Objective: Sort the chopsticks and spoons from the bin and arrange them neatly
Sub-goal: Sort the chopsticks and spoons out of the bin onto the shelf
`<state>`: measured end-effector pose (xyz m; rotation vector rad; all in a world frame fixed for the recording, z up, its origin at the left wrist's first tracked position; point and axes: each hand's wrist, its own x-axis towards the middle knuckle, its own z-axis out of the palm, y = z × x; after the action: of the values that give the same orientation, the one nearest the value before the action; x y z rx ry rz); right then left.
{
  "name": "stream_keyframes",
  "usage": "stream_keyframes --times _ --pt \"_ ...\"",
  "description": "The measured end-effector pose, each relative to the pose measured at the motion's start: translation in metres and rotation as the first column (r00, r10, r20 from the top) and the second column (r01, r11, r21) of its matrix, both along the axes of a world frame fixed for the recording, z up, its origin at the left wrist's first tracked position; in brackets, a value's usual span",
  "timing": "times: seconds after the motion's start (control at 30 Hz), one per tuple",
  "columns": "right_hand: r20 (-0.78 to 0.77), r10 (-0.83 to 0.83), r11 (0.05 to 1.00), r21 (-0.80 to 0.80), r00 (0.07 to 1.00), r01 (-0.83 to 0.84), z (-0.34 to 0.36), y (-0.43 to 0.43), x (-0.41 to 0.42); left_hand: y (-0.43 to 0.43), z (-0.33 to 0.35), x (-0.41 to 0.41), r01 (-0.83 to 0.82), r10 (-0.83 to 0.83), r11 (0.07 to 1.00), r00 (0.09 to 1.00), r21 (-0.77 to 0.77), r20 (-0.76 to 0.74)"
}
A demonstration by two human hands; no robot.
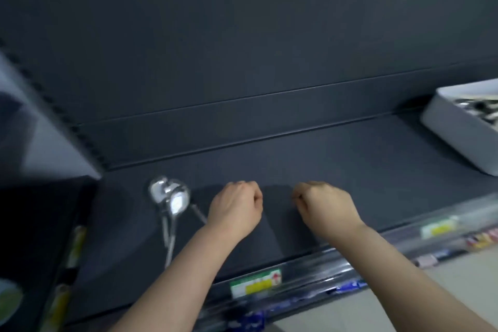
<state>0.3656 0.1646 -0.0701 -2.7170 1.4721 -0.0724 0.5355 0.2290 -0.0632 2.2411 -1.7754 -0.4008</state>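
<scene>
Two or three shiny metal spoons (169,199) lie together on the dark shelf (336,159), bowls away from me and handles toward the front edge. My left hand (237,206) is curled shut just right of them. A thin dark stick (199,213), possibly a chopstick, shows on the shelf beside that wrist; whether the hand grips it is hidden. My right hand (324,206) is also closed, a short gap from the left, with nothing visible in it. A white bin (455,135) with metal utensils inside sits at the far right of the shelf.
The shelf has a dark back wall and a front rail with price labels (256,283). A slotted upright (48,100) bounds it on the left. Packaged goods hang below the rail (482,240), and a lower shelf edge shows at the far left.
</scene>
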Motion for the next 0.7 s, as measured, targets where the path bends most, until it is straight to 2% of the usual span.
stream_keyframes --times 0.2,0.43,0.53,0.7 --pt "0.084 -0.197 0.974 -0.096 0.977 0.205 0.011 -0.043 -0.142 -0.069 0.016 -0.124 0.159 -0.16 0.987 0.986 -0.027 -0.052" --pt "0.129 -0.299 0.929 -0.185 0.946 0.319 0.043 -0.105 -0.326 -0.145 0.043 -0.3 0.23 -0.237 0.97 0.966 -0.076 -0.1" --pt "0.203 -0.32 0.918 -0.176 0.925 0.356 0.056 -0.127 -0.374 -0.167 0.054 -0.349 0.243 -0.255 0.965 0.957 -0.101 -0.134" --pt "0.211 -0.348 0.908 -0.164 0.913 0.384 0.051 -0.168 -0.42 -0.209 0.063 -0.395 0.238 -0.257 0.963 0.954 -0.128 -0.157"
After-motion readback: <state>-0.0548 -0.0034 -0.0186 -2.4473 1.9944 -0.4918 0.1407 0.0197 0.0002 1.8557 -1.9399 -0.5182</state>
